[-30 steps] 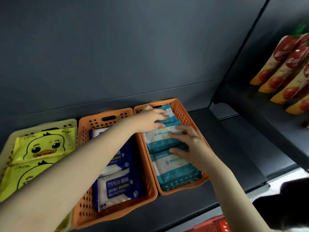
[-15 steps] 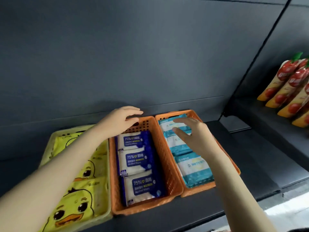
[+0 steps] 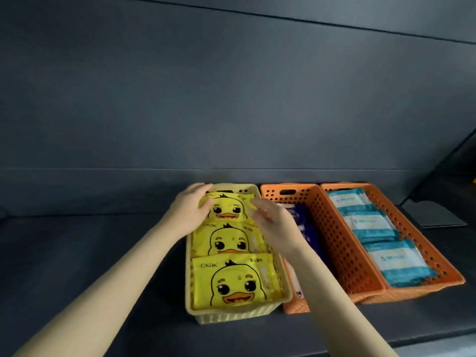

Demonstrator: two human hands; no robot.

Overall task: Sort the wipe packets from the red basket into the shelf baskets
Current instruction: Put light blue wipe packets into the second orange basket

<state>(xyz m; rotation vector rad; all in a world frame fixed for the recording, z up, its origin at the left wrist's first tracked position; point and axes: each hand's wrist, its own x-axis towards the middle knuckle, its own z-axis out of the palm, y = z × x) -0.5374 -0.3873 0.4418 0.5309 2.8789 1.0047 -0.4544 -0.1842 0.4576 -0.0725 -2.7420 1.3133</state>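
Now: yellow basket (image 3: 231, 316) holds three duck packets (image 3: 237, 282); left hand (image 3: 192, 212) pinches rearmost packet (image 3: 230, 206), right hand (image 3: 273, 219) loose-fingered, holding nothing, beside it.

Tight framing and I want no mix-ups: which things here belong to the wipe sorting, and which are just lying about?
Job:
- left hand and right hand, both at the rear duck packet
- yellow basket
- middle orange basket with blue packets
- right orange basket with teal packets

Lying about:
- grey flat panel, right of the baskets
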